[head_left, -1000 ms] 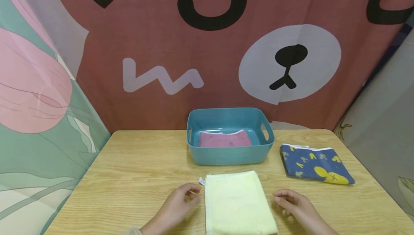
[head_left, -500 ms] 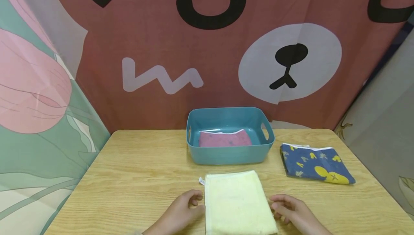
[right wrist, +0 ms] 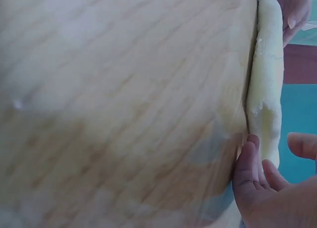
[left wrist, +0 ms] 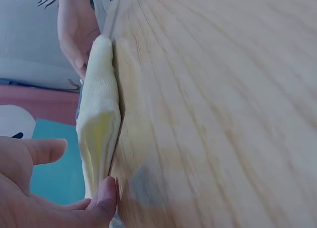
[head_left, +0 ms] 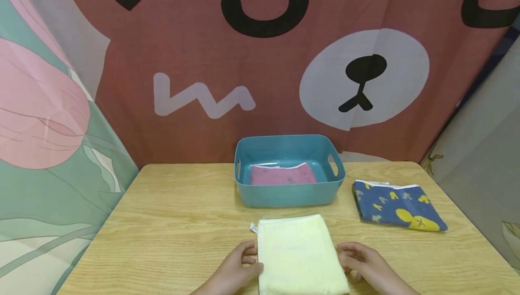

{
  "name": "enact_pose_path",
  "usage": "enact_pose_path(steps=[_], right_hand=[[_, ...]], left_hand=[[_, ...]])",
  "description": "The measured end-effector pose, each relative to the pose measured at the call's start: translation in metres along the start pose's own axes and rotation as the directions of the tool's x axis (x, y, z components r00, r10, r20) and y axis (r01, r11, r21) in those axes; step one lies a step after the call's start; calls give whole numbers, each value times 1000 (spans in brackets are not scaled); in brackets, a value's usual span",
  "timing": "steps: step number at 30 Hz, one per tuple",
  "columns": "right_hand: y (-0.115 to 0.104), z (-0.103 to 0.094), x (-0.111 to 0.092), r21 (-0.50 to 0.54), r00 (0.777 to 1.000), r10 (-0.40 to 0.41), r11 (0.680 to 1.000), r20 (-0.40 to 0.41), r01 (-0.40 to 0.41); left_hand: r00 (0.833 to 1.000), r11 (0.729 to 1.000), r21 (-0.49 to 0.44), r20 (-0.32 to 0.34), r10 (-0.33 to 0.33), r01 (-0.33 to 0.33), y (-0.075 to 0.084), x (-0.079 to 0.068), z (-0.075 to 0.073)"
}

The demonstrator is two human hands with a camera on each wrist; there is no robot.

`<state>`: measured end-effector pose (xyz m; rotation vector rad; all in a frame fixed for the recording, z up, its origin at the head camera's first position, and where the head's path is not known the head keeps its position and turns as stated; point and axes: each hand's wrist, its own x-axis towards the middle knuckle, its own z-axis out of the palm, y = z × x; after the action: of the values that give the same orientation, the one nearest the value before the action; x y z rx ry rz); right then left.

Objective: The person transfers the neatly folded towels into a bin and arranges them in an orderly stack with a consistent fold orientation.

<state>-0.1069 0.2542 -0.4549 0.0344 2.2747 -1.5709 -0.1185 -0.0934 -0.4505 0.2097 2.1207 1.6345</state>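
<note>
Across a wood-grain worktop (head_left: 178, 214), I have a folded pale yellow towel (head_left: 298, 254) lying flat at the near edge of my head view, midway between the person's two hands. The left grip (head_left: 239, 265) is at the towel's left side, its fingertips touching the edge low against the wood; the fingers are relaxed and the thumb is lifted apart from the cloth in my left wrist view, so I read it as unclosed. The right grip (head_left: 365, 261) mirrors it at the opposite edge, fingers loosely bent, fingertips against the towel's side and thumb raised, likewise unclosed. A small white tag (head_left: 253, 228) sticks out from the towel's far left corner. Just beyond the towel sits a teal basket (head_left: 288, 196) with cut-out handles, a folded pink cloth (head_left: 282, 175) inside it. To the basket's right, near it, lies a folded blue cloth (head_left: 400, 209) printed with yellow shapes. Behind the worktop I see a reddish-brown hanging (head_left: 195, 51) bearing a cartoon animal face, and on the left a green drape (head_left: 44, 191) with a large pink flower.
</note>
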Motion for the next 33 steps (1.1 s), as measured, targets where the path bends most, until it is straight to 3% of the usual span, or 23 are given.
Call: enact_pose_path(steps=[8,15,20,23,27,33], right_hand=[[-6,6,5,-15,1000,-10,1000,22,10],[-12,12,6,8,999,-27,1000,24,27],[-12,12,6,11,997,-48,999,64,47],[-12,12,6,22,995,-59,998,87,57],[-13,12,7,64,992,-56,997,115,49],[-16,11,8,104,989,-12,995,147,-3]], left_hand=[[999,998,-67,37,11,-8,-3,0,1],[998,999,30,66,-18,16,3,0,1],[992,989,146,117,-42,24,8,-3,1],[993,985,171,117,-35,14,9,-2,2],[993,994,112,114,-17,4,9,0,3],[992,998,-10,110,-60,61,11,3,4]])
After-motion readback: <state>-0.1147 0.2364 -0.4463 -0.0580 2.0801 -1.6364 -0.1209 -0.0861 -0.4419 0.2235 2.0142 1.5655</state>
